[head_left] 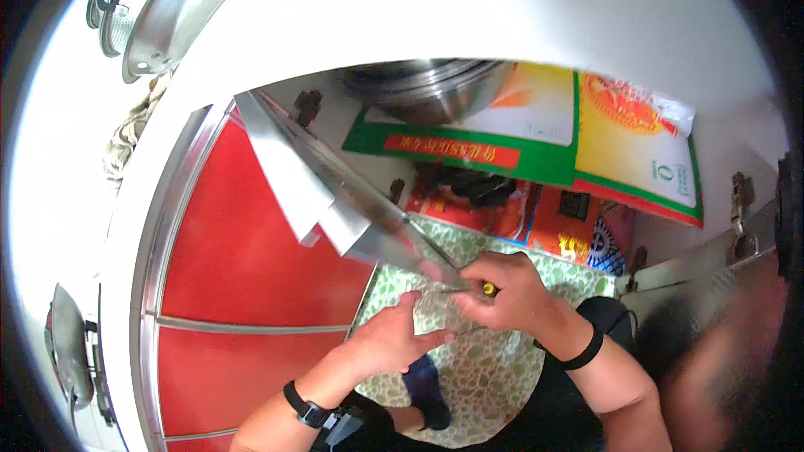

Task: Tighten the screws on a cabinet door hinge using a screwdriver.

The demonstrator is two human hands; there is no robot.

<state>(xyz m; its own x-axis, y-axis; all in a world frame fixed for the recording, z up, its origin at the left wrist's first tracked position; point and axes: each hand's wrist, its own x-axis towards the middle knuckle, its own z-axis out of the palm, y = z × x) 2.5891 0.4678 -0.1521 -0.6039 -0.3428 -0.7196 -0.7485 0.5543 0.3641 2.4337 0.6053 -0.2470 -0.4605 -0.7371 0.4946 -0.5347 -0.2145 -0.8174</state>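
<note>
My right hand (pixel 507 293) is closed round a screwdriver (pixel 490 289) with a yellow-tipped handle, at the lower end of an open metal-edged cabinet door (pixel 368 226). My left hand (pixel 394 335) is just left of it, thumb and forefinger apart, near the screwdriver's shaft and the door's edge; whether it touches them I cannot tell. The door slants up to the left, with pale folded strips along it.
Inside the white cabinet (pixel 733 142) are a steel pot (pixel 419 96) on printed boards (pixel 628 151) and dark items on red boxes (pixel 553 234). Red drawer fronts (pixel 243 243) stand left, steel strainers (pixel 155 8) upper left. Below is patterned green-white flooring (pixel 477 385).
</note>
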